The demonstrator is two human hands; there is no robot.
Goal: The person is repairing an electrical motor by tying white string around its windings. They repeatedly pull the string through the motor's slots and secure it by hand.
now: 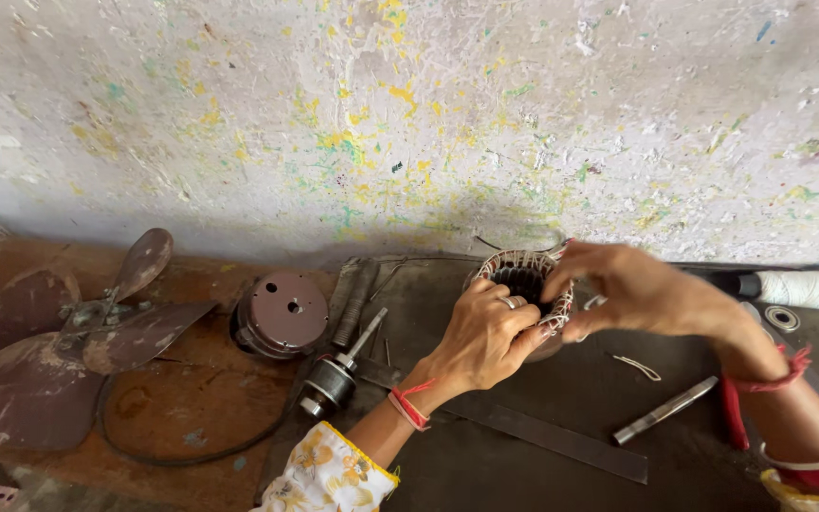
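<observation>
A round motor stator (521, 275) with copper windings laced in white thread stands tilted on a dark mat at the foot of the wall. My left hand (485, 334), a ring on one finger and red thread at the wrist, grips its near rim. My right hand (632, 289), with red bangles on the wrist, pinches the white thread at the stator's right rim. Both hands hide the stator's lower half.
A dark mat (542, 446) carries a motor rotor with its shaft (334, 379), a flat metal strip (561, 436), a metal rod (664, 410) and a spool of white thread (808, 289). Left on the wooden bench lie a brown fan blade set (68, 341), a round motor cover (283, 311) and a black cable.
</observation>
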